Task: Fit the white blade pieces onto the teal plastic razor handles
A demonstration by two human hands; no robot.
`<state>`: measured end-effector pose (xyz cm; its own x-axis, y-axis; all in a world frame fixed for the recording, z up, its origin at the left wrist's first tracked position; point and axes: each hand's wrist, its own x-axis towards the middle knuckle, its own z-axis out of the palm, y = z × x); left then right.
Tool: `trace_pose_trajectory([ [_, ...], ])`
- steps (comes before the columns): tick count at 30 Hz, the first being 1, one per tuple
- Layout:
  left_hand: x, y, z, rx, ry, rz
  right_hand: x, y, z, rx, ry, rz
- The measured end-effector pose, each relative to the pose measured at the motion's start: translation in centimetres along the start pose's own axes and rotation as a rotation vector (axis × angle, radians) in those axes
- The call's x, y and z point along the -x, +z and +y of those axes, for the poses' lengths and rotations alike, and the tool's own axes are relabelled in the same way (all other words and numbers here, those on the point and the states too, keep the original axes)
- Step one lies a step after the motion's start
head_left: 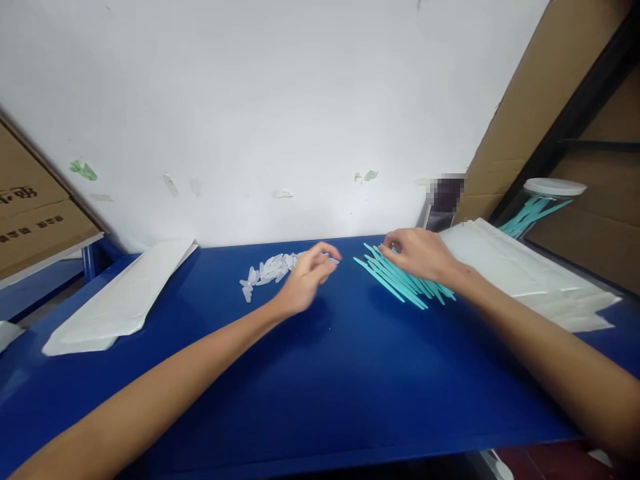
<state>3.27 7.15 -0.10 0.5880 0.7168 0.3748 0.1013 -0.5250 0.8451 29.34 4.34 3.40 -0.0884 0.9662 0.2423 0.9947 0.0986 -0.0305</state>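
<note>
My left hand (311, 275) is just right of a loose heap of small translucent whitish pieces (270, 269), shaped like narrow caps. Its thumb and forefinger come together, and a pale bit shows at the fingertips, too small to name. Over the upper part of a pile of thin teal sticks (400, 280) is my right hand (413, 252), fingers curled in and thumb near the forefinger. Whether a stick is between those fingers is hidden. Both heaps lie on the blue tabletop (325, 387), with a gap between them.
White plastic bags (125, 293) lie flat at the left; another stack of bags (520, 267) is at the right. Behind that stack stands a clear jar (537, 207) holding teal sticks. Cardboard (40, 207) flanks the left, and a white wall (280, 120) closes the back.
</note>
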Motion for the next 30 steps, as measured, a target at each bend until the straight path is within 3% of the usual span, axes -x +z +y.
trace_pose_trajectory([
  [3,4.7,-3.8,-0.6,-0.120,-0.095,-0.056,1.2,1.0,-1.7,0.142,-0.031,-0.113],
  [6,6.9,-5.5,-0.8,-0.499,0.007,-0.169,2.7,1.5,-2.8,0.199,-0.081,-0.194],
  [10,7.3,-5.0,-0.6,-0.744,0.100,-0.307,3.9,1.8,-3.9,0.147,-0.122,-0.210],
  [16,7.4,-4.7,-0.3,-0.773,0.166,-0.261,4.9,2.0,-5.0,-0.040,-0.282,-0.212],
  [19,7.7,-4.8,-0.1,-0.794,0.248,-0.265,5.5,2.2,-5.9,-0.178,-0.431,-0.218],
  [23,8.1,-4.4,0.3,-0.807,0.235,-0.319,6.0,2.4,-7.3,-0.362,-0.572,-0.226],
  [26,8.2,-4.1,0.6,-0.804,0.237,-0.393,5.5,2.3,-7.0,-0.361,-0.471,-0.133],
  [30,8.0,-4.1,0.7,-0.754,0.236,-0.427,3.8,2.4,-4.0,-0.105,-0.172,-0.046],
])
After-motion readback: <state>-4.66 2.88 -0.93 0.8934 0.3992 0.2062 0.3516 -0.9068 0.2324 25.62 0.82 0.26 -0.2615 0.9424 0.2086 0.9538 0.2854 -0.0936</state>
